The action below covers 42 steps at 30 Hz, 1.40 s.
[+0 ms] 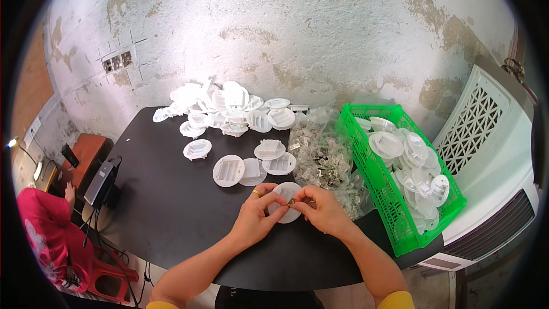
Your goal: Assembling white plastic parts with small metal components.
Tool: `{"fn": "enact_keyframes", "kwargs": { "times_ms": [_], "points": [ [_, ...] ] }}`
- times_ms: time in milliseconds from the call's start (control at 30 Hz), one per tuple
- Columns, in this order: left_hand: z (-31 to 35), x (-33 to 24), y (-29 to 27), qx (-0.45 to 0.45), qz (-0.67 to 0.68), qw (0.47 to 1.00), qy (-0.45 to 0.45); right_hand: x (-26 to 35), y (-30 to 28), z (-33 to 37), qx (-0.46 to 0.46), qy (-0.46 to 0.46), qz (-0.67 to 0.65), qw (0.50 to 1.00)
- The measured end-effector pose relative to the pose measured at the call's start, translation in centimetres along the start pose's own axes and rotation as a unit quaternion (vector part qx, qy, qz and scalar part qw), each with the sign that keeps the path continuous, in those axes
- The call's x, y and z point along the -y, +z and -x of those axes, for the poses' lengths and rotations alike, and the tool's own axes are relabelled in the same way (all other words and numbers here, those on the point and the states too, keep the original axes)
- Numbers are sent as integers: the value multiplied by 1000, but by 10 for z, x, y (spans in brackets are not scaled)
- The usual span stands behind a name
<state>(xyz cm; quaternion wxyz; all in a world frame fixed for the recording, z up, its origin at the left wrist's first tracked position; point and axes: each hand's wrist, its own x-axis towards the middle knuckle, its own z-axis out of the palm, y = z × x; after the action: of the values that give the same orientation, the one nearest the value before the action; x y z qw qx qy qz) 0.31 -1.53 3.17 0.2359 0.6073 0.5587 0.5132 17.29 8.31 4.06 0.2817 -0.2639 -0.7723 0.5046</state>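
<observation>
In front of me, over the near part of the black table, a white round plastic piece point(288, 189) shows behind my fingers. My left hand point(257, 217) is closed at its left edge, with thumb and forefinger over its face; a ring is on one finger. From the right, my right hand point(323, 212) pinches a small brownish metal piece point(290, 202) against the disc. The fingertips of both hands nearly meet there, partly hiding the metal piece. Just beyond my hands lie several loose white round pieces point(229, 170), with slotted sides up.
A heap of white round pieces point(234, 100) sits by the wall. Clear bags of small metal parts point(323, 151) lie right of centre. A green basket point(394, 234) holds more white pieces, beside a white air cooler point(486, 194). At left are a black device point(102, 180) and a person in red point(51, 229).
</observation>
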Motion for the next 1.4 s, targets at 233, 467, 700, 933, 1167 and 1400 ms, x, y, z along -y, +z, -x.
{"fn": "enact_keyframes", "kwargs": {
  "times_ms": [233, 467, 700, 933, 1167, 1400],
  "points": [
    [0, -9, 1, -37, -68, 997, -1, -2, 7, 0, -31, 35, -41, 998],
    [0, -8, -2, -17, -53, 998, -15, -3, 5, -1, -23, 27, -27, 999],
    [1, -16, 0, -27, -129, 991, 20, 4, 6, 3, -33, -31, 102, 994],
    [1, -11, 2, -60, -185, 977, 86, 6, 16, 7, -98, -100, 210, 968],
    [0, -6, 0, -45, -144, 988, 39, -13, 12, 2, -40, -30, 98, 994],
    [0, -4, 1, -51, -171, 983, 48, -16, 16, 1, -50, -77, 125, 988]
  ]
}}
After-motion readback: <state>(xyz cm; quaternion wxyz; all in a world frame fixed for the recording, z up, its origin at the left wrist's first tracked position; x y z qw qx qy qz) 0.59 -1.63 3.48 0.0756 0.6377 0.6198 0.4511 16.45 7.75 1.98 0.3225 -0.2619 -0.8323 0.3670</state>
